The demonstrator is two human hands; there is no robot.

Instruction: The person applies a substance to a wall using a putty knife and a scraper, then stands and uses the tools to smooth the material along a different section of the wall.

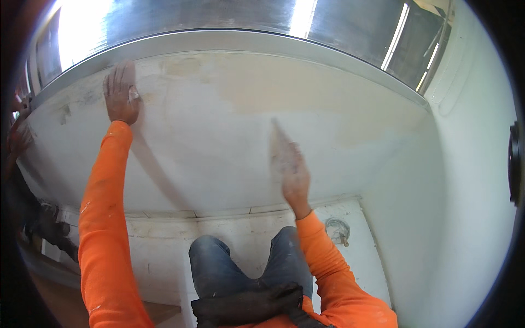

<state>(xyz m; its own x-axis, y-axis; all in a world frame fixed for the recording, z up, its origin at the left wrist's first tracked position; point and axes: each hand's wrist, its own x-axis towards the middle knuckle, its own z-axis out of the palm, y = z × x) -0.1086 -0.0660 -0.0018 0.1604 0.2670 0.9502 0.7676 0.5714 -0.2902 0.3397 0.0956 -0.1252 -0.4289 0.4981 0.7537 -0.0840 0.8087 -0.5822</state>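
A low wall panel (pixel 219 147) with pale plaster and tan filler patches stretches in front of me. My left hand (pixel 121 93) lies against its upper left part, fingers stretched upward and dusty, with a small whitish patch beside the thumb. Farther right and lower, my right hand (pixel 295 177) is at the panel, blurred by motion. Its fingers seem pressed along a thin tan sheet (pixel 275 150), which looks like sandpaper; the blur hides its exact outline and the grip.
Above the panel runs a grey sill (pixel 219 42) under a reflective window (pixel 219 13). A white wall (pixel 465 164) closes off the right. On the white ledge (pixel 350 262) sits a small round clear or metallic container (pixel 338 230). Another person's hand (pixel 21 136) shows at far left.
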